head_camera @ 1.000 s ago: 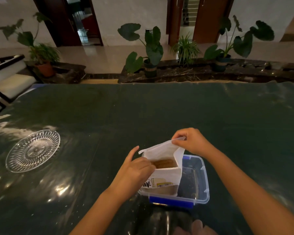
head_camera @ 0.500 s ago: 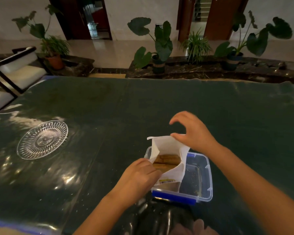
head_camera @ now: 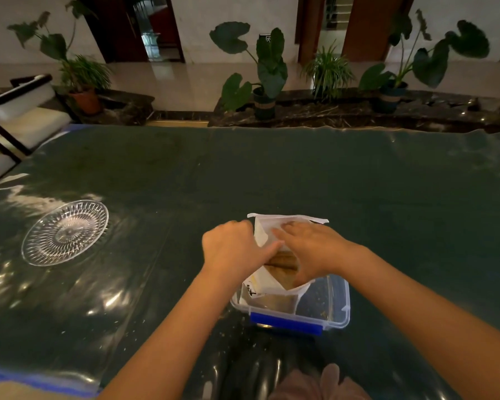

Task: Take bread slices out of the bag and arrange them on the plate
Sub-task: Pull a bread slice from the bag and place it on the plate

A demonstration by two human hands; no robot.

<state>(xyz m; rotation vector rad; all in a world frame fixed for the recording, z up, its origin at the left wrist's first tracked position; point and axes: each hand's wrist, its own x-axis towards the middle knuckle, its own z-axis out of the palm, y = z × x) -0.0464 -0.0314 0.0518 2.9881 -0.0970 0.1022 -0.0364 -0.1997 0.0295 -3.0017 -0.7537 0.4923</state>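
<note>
A white bread bag (head_camera: 264, 284) stands open in a clear plastic box (head_camera: 335, 308) with a blue clip, near the table's front edge. Brown bread slices (head_camera: 282, 262) show in its mouth. My left hand (head_camera: 233, 249) grips the bag's left edge. My right hand (head_camera: 312, 249) reaches into the bag's mouth, fingers over the slices; whether it grips one is hidden. The clear cut-glass plate (head_camera: 65, 232) lies bare, well to the left of the box.
A dark green glossy cover (head_camera: 300, 174) spans the whole table. A chair (head_camera: 15, 116) stands beyond the far left corner. Potted plants (head_camera: 267, 73) line a ledge behind the table. Crumbs dot the cover near the box.
My right hand let go of the bag's top flap and dropped into the bag's mouth. My left hand shifted up along the bag's left edge. The view tilted a little.
</note>
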